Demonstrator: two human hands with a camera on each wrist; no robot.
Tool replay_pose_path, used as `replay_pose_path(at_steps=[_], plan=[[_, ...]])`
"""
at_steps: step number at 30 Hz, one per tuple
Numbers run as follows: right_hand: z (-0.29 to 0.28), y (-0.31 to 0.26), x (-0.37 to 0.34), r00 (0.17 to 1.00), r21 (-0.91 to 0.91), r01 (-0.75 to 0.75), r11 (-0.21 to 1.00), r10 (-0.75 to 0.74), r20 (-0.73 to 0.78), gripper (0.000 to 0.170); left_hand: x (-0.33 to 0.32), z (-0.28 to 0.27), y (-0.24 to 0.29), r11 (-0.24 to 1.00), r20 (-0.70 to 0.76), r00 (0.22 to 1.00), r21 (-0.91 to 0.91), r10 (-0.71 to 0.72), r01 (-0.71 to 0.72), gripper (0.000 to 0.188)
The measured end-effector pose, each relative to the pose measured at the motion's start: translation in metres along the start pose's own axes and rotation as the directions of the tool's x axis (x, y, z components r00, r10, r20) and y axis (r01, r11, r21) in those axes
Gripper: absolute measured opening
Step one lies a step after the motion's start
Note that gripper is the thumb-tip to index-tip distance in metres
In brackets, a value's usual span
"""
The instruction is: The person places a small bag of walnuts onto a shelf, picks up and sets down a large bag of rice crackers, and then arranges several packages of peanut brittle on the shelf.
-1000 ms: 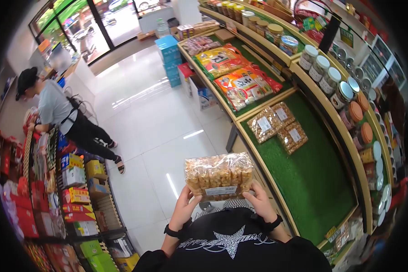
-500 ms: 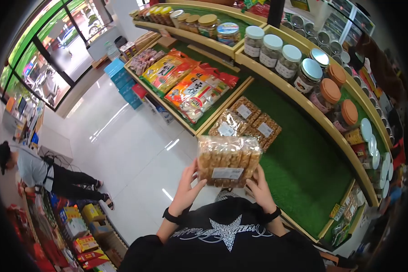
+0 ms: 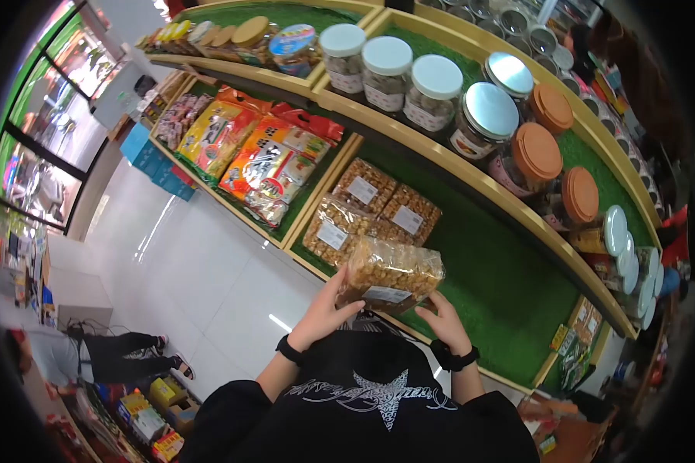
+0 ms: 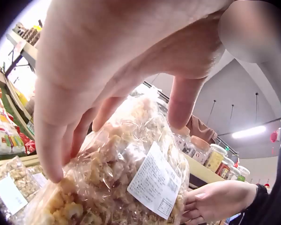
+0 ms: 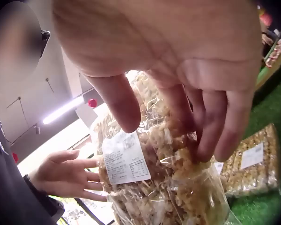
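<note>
Between both hands is a clear-wrapped pack of puffed snack blocks (image 3: 394,270) with a white label, tilted near the front edge of the green-lined shelf. My left hand (image 3: 324,312) grips its left end, thumb in front and fingers along the side. The right hand (image 3: 446,324) holds the opposite end; in the right wrist view its thumb and fingers (image 5: 213,122) straddle the wrapped pack. Three similar packs (image 3: 405,216) lie on the shelf just beyond, partly overlapped by the held one in the head view.
Large orange and yellow snack bags (image 3: 262,166) fill the adjoining shelf section. Behind, a raised wooden ledge carries jars with pale blue lids (image 3: 436,85) and orange lids (image 3: 537,150). A person (image 3: 116,355) stands at lower left near stacked boxes (image 3: 143,417). Green matting (image 3: 502,309) lines the shelf.
The view has turned toward the shelf, and the pack has come from over the floor to the shelf's edge beside the three packs. It now tilts more. Both hands keep hold of it.
</note>
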State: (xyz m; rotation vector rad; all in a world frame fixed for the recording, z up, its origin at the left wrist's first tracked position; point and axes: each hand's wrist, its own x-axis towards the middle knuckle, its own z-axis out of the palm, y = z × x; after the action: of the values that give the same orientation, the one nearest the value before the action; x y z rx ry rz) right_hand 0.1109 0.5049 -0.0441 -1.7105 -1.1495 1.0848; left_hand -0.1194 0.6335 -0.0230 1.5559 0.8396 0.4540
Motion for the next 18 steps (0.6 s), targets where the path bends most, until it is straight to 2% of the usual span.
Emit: replay_pose_path(at_steps=[1,3,4,5,7,9,10,11,13,15,17,18], plan=[[0.005,0.016,-0.001,0.999,0.009,-0.027,1.000,0.027,-0.017,0.048,0.010,0.001,0.000,1.000,0.035,0.999,0.011,0.013,-0.013,0.075],[0.014,0.042,-0.006,0.965,0.316,-0.220,0.923,0.253,-0.066,0.054,0.030,0.000,0.001,0.999,0.114,0.993,0.042,-0.037,0.032,0.078],[0.015,0.032,-0.006,0.943,0.423,-0.264,0.867,0.324,-0.075,0.058,0.039,0.002,-0.004,0.996,0.163,0.984,0.058,-0.074,0.066,0.080],[0.016,0.035,-0.005,0.935,0.433,-0.273,0.859,0.344,-0.092,0.058,0.047,0.004,-0.010,0.992,0.211,0.971,0.076,-0.111,0.096,0.082],[0.022,0.050,0.000,0.923,0.572,-0.235,0.786,0.365,-0.122,0.058,0.062,0.010,-0.034,0.998,0.275,0.959,0.010,-0.063,0.063,0.086],[0.021,0.055,0.005,0.928,0.578,-0.231,0.783,0.356,-0.111,0.056,0.076,0.013,-0.041,0.993,0.351,0.930,-0.002,-0.110,0.118,0.086],[0.020,0.053,0.007,0.911,0.570,-0.301,0.765,0.407,-0.066,0.055,0.083,0.012,-0.040,0.993,0.370,0.923,-0.003,-0.106,0.115,0.086],[0.018,0.051,0.008,0.889,0.557,-0.371,0.743,0.457,-0.019,0.055,0.092,0.012,-0.040,0.978,0.418,0.896,-0.070,-0.151,0.198,0.088],[0.022,0.054,0.014,0.855,0.598,-0.393,0.698,0.518,-0.042,0.055,0.107,0.012,-0.038,0.909,0.514,0.825,-0.185,-0.235,0.374,0.091],[0.029,0.067,0.023,0.816,0.641,-0.415,0.646,0.576,-0.051,0.056,0.119,0.016,-0.057,0.874,0.520,0.809,-0.215,-0.275,0.435,0.087],[0.036,0.091,0.036,0.793,0.677,-0.449,0.584,0.609,0.001,0.056,0.127,0.022,-0.092,0.848,0.460,0.818,-0.220,-0.345,0.481,0.083],[0.044,0.115,0.043,0.771,0.683,-0.464,0.564,0.636,-0.001,0.056,0.131,0.024,-0.094,0.802,0.467,0.794,-0.252,-0.389,0.541,0.085]])
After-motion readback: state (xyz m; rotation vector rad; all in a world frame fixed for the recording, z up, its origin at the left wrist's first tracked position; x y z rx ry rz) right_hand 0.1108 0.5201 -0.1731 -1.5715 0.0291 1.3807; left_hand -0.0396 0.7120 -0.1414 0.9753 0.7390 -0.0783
